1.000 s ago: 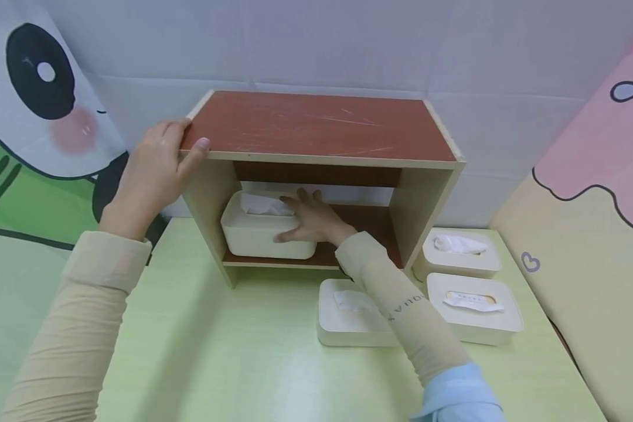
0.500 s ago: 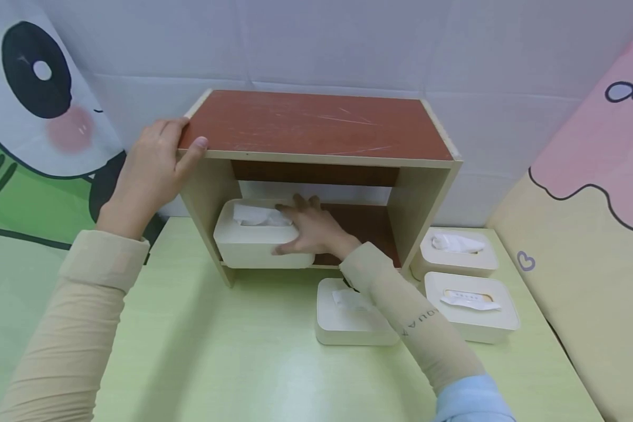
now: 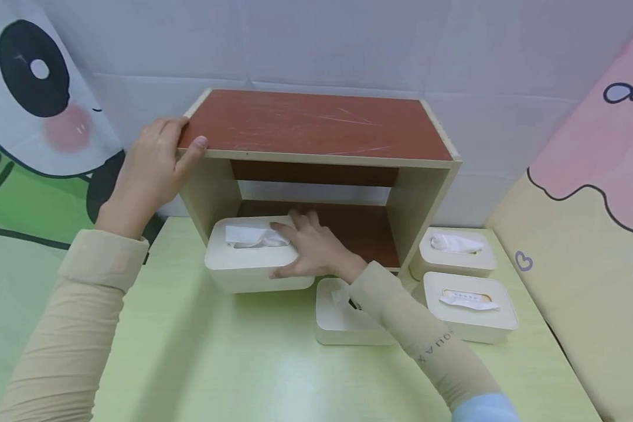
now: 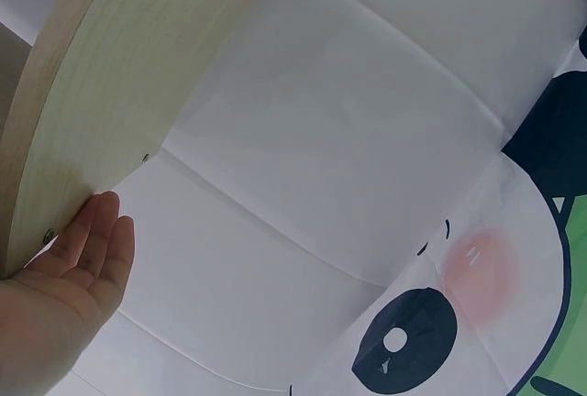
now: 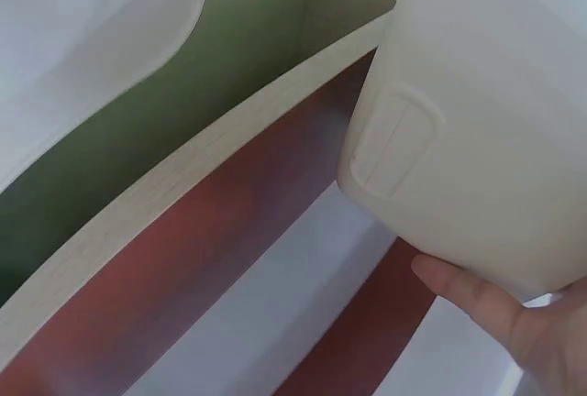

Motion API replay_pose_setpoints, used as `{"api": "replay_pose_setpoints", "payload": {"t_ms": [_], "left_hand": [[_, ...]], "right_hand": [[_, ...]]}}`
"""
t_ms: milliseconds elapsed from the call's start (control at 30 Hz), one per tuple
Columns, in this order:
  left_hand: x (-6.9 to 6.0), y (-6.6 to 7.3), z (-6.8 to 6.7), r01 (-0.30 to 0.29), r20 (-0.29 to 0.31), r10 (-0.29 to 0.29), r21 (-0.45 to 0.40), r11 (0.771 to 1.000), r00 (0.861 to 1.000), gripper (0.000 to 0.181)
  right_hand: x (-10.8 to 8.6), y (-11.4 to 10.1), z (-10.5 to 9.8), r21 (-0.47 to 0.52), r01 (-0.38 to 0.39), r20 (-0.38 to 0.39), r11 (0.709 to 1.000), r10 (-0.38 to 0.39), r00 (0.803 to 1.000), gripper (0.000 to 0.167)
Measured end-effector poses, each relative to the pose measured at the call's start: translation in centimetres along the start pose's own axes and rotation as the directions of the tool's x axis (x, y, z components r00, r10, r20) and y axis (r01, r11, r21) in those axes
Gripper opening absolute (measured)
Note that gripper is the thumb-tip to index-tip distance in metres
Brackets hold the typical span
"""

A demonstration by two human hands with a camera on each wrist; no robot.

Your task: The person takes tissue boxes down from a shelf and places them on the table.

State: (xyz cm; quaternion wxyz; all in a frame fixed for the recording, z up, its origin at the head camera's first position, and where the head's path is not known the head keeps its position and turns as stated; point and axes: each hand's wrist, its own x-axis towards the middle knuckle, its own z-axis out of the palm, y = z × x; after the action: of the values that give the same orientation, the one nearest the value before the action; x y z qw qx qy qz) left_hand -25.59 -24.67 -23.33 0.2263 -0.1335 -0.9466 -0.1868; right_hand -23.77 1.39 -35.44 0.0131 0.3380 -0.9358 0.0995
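My right hand [image 3: 322, 246] grips a cream tissue box [image 3: 258, 272] by its right end, thumb on the front and fingers over the top. The box hangs at the shelf's front edge, lower left, a white tissue showing in its slot. In the right wrist view, its rounded end and my thumb [image 5: 472, 295] are close up. My left hand [image 3: 150, 170] holds the front left corner of the wooden shelf [image 3: 322, 126], thumb on the brown top. In the left wrist view, several fingers [image 4: 96, 240] lie along the side panel.
On the green tabletop [image 3: 274, 375], one tissue box [image 3: 343, 322] stands before the shelf, partly behind my right forearm. To the right are two more, a rear box [image 3: 456, 261] and a front box [image 3: 469, 319]. A cartoon-printed wall covering [image 3: 327, 41] hangs behind.
My right hand has drawn the tissue box forward and down, from inside the shelf to beyond its front edge. My left hand has stayed at the shelf's corner.
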Motion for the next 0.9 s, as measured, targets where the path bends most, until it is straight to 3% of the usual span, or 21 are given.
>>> {"api": "replay_pose_setpoints", "payload": {"t_ms": [533,900], "left_hand": [[-0.1,0.1,0.0,-0.011,-0.013,0.011,0.001,1.0,1.0,0.066],[-0.2,0.3,-0.1,-0.01,-0.01,0.01,0.004,1.0,1.0,0.067]], "right_hand": [[-2.2,-2.2,0.9,-0.053,0.042,0.035,0.998,-0.04,0.999,0.094],[-3.2,-3.6,2.5,-0.019,0.058,0.04,0.998,-0.057,0.998,0.092]]}}
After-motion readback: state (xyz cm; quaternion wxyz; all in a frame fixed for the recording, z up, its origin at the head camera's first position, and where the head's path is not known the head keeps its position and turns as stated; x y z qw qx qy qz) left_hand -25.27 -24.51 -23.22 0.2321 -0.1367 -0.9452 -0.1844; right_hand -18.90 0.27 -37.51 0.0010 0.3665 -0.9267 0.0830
